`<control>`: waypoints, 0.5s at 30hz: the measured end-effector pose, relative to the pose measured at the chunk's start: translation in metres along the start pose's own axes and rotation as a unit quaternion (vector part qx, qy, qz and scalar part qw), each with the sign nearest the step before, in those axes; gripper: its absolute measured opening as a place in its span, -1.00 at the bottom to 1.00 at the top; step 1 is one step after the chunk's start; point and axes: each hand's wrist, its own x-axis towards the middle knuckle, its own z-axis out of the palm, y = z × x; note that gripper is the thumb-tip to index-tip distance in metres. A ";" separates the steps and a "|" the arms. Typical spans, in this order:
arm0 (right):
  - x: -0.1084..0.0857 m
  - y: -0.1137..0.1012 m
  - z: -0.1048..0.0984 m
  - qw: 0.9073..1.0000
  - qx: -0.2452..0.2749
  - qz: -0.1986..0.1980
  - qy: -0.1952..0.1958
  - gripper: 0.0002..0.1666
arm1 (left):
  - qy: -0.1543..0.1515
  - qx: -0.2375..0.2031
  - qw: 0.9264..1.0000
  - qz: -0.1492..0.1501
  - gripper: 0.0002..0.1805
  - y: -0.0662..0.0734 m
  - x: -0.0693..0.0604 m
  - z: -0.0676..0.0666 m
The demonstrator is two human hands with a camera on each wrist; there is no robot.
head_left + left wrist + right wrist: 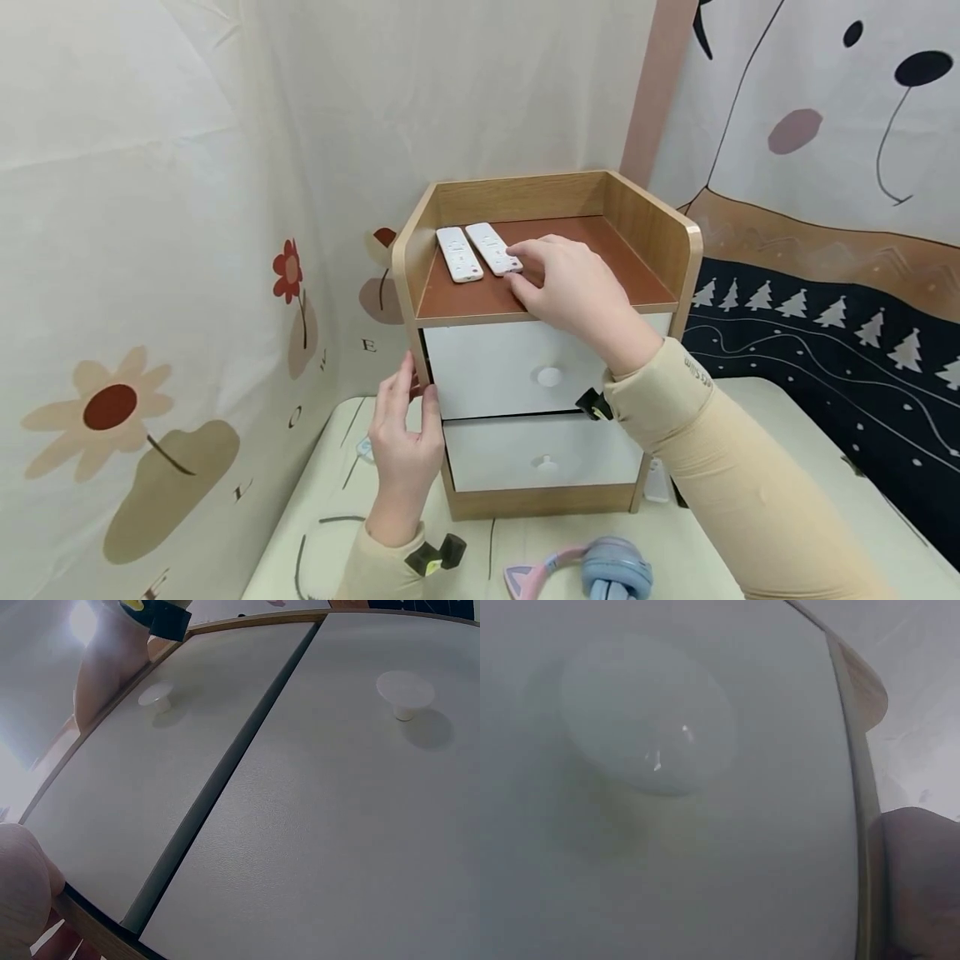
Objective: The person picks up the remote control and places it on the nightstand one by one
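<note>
Two white remote controls lie side by side on the brown top of a small wooden cabinet (pixel 543 500), the left remote (pixel 459 254) and the right remote (pixel 491 246). My right hand (pixel 573 287) reaches over the front edge, its bent thumb and fingers pinching the near end of the right remote. My left hand (pixel 405 446) is at the cabinet's left side, fingers extended along the side panel and thumb by the front edge. In the left wrist view, part of the left hand (pixel 22 889) touches the cabinet's edge.
Two white drawers, an upper drawer (pixel 480 367) and a lower drawer (pixel 487 458), are closed, each with a round knob. Headphones (pixel 617 567) with a pink cat ear lie in front. A white object (pixel 657 483) sits right of the cabinet. Patterned curtains (pixel 187 208) hang around.
</note>
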 end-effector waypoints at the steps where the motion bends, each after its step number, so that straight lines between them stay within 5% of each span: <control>1: -0.003 0.000 0.001 1.000 0.004 -0.004 0.012 -0.49 | 0.000 0.002 1.000 0.000 -0.35 -0.001 0.000 0.000; 6: -0.022 0.003 0.009 0.992 0.031 -0.058 0.107 -0.56 | 0.002 0.004 1.000 -0.002 -0.36 -0.001 -0.001 0.000; 10: -0.037 0.008 0.019 0.971 0.050 -0.119 0.203 -0.64 | 0.006 0.001 1.000 0.010 -0.35 -0.002 0.000 0.001; 15: -0.056 0.015 0.024 0.942 0.075 -0.176 0.276 -0.66 | 0.005 0.000 1.000 0.005 -0.35 -0.001 -0.001 0.001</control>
